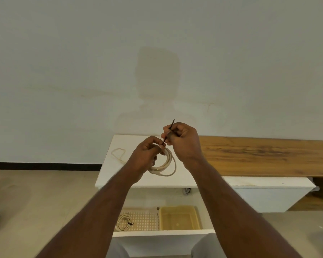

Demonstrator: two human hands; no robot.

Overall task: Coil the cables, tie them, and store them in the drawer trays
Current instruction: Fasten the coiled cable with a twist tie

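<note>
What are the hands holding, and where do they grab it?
The left hand holds the coiled white cable at its top. The right hand pinches the black tie along its middle.

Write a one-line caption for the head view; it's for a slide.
Both hands cinch a black tie around a coiled white cable above the open drawer.

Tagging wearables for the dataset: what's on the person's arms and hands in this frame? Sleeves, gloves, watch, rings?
Nothing visible. Both forearms are bare as far as the bottom edge of the frame, with no sleeves showing. The left hand and right hand are bare: no gloves, no watch or wristband. No rings can be made out.
</note>
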